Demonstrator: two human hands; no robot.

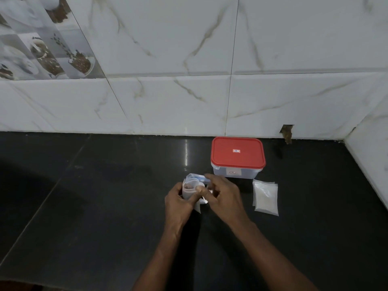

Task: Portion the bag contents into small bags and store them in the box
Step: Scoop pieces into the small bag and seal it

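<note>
Both hands meet low over the black counter (100, 206), working one clear bag (188, 189).
The left hand (178, 203) curls round the bag, and the right hand (223, 196) pinches its top. Filled small bags (265, 197) lie just right of the hands, near the red-lidded box (237, 157).

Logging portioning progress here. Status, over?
Left hand, right hand both grip the plastic bag. One filled small bag lies on the counter near the box. Red lid closed on it, blocks storing.

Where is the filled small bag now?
In the head view, the filled small bag lies on the black counter, right of the right hand, in front of the red-lidded box.
</note>
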